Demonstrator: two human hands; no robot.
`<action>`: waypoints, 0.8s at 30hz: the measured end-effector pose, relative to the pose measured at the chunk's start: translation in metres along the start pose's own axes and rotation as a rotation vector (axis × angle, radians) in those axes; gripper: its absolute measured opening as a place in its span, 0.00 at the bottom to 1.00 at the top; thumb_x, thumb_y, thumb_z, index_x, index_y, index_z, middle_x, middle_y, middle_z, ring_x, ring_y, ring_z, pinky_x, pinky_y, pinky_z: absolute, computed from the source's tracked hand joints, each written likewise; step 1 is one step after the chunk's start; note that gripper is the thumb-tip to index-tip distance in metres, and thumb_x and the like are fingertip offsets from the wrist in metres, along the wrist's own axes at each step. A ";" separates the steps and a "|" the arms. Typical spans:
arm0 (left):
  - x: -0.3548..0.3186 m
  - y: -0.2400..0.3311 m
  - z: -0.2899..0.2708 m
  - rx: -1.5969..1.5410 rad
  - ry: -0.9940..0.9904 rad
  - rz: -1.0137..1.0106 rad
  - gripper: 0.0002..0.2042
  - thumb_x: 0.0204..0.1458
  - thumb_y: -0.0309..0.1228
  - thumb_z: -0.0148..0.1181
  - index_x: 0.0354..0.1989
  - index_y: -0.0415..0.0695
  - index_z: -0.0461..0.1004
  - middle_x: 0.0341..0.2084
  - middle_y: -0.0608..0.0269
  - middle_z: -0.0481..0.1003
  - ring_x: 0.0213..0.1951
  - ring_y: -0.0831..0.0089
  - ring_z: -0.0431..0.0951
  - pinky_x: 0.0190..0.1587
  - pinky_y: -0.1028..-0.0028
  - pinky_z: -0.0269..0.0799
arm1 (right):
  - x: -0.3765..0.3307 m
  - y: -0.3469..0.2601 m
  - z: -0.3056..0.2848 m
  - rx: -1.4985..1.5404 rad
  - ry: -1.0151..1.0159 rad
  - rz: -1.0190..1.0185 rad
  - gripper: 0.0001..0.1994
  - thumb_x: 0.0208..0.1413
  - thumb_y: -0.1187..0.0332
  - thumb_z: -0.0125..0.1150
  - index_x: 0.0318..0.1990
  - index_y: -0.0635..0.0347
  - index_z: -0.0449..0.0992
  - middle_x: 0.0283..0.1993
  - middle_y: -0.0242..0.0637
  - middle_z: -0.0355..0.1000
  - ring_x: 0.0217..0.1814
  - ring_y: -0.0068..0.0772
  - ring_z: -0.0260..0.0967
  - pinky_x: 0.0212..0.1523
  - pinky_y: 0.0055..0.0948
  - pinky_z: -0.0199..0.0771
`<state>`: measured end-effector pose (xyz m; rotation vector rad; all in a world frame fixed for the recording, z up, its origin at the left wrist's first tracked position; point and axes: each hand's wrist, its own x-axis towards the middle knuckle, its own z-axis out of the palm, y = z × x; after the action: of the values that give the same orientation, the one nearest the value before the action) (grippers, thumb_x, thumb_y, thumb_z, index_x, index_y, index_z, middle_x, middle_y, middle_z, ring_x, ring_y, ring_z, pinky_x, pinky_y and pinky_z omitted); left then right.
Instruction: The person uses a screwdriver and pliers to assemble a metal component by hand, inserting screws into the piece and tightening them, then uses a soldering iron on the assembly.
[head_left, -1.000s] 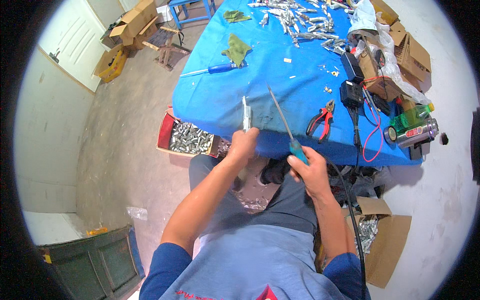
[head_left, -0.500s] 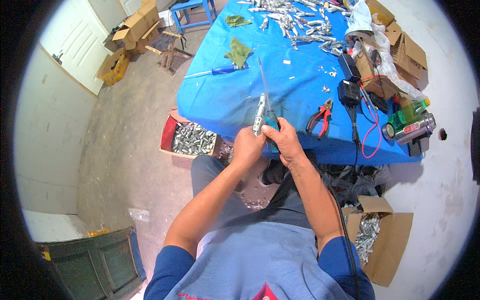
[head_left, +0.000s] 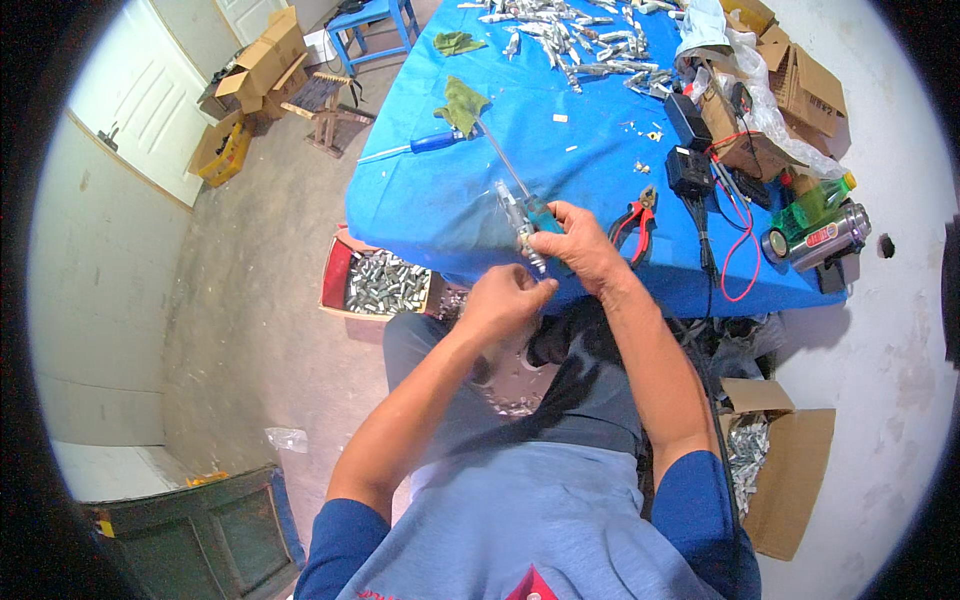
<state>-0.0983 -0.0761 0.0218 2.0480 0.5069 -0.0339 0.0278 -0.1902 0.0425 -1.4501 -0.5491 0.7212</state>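
My right hand (head_left: pixel 580 245) is closed around the teal handle of a screwdriver (head_left: pixel 508 162), its long shaft pointing up and left over the table. The same hand pinches a slim silvery part (head_left: pixel 516 220) with a narrow lower tip, lying alongside the handle. Just below that tip is my left hand (head_left: pixel 507 302), with thumb and fingers drawn together. Whatever sits in that pinch, if anything, is too small to make out. A blue-handled screwdriver (head_left: pixel 432 142) rests on the table beside a green cloth (head_left: pixel 462 104).
On the blue-covered table (head_left: pixel 400 210) are red-handled pliers (head_left: pixel 634 225), black adapters (head_left: pixel 688 170), a steel flask (head_left: pixel 825 238) and a heap of silvery parts (head_left: pixel 600 45). A box of small metal pieces (head_left: pixel 385 283) stands below its left edge. A carton (head_left: pixel 790 480) sits at lower right.
My left hand has come off the silvery part, moving down toward me. The part and screwdriver stay in my right hand, now tilted further left. The view has shifted slightly.
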 end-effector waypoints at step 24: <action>0.083 -0.020 -0.080 0.296 0.145 0.180 0.22 0.51 0.49 0.62 0.28 0.37 0.78 0.22 0.49 0.77 0.28 0.58 0.79 0.33 0.63 0.71 | 0.107 -0.043 -0.049 -0.741 -0.629 0.142 0.19 0.39 0.67 0.64 0.41 0.65 0.80 0.30 0.26 0.74 0.32 0.18 0.66 0.35 0.23 0.67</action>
<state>-0.0446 0.0273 0.0276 2.3918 0.4237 0.1576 0.1407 -0.1449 0.0728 -1.9487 -1.3071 1.1739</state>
